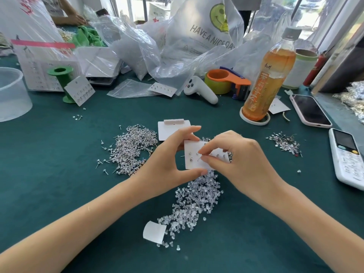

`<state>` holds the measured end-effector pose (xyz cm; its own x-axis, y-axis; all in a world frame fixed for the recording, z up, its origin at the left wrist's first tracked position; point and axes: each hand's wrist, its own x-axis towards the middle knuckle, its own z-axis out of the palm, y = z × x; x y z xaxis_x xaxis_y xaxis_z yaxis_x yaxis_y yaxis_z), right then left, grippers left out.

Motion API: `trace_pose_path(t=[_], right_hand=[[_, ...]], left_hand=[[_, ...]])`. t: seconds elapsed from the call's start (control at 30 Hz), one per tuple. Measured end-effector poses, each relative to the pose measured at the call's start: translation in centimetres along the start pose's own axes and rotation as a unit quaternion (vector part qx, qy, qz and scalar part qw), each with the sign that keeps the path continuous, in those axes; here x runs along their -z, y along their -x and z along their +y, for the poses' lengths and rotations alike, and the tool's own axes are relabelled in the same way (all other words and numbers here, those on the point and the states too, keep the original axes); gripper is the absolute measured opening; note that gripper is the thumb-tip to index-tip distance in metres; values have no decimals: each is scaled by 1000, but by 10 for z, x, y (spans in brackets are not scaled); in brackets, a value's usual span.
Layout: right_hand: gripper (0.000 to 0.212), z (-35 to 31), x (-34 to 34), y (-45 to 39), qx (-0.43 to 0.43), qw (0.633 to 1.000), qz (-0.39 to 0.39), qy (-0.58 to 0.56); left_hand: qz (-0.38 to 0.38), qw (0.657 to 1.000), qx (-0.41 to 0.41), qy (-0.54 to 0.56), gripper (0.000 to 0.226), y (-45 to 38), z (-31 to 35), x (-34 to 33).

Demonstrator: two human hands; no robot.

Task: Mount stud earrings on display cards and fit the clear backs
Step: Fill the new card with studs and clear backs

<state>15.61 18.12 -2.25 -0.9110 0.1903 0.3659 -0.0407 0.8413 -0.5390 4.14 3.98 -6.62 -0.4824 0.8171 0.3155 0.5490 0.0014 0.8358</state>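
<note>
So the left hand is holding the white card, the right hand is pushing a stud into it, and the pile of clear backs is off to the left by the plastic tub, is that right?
Not quite. The left hand holds the white card and the right hand works a stud into it, but the head view shows the pile of clear backs lying just below the hands, nearest the person. The pile on the left is loose studs.

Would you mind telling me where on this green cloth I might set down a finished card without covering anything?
Bare cloth lies near left, below the stud pile and left of the clear backs. Another patch sits near right, between the backs and the white handset. The far edge is crowded with bags, the tape dispenser and bottle.
</note>
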Motion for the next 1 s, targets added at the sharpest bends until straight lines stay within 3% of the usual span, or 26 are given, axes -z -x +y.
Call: trace_pose_path(t=[0.47, 0.57, 0.67, 0.73, 0.83, 0.93, 1.0], right_hand=[[19, 0, -10, 2, 82, 996, 6, 30], [25, 0, -5, 7, 42, 998, 38, -11], [11, -3, 3, 19, -46, 986, 118, -106], [13, -9, 3, 29, -126, 955, 110, -245], [29, -16, -5, 42, -251, 871, 31, -420], [45, -19, -14, 42, -332, 789, 2, -517], [56, -20, -17, 38, -344, 760, 10, -552]], left_hand=[[10, 1000, -3, -2, 74, 0, 2, 0], [15, 1000, 3, 0, 76, 0, 2, 0], [35, 999, 9, 7, 79, -1, 3, 0], [54, 998, 10, 15, 80, -2, 5, -1], [74, 997, 13, 21, 80, -4, 10, -5], [86, 996, 15, 13, 80, -4, 14, -8], [89, 996, 17, 14, 78, -4, 16, -9]])
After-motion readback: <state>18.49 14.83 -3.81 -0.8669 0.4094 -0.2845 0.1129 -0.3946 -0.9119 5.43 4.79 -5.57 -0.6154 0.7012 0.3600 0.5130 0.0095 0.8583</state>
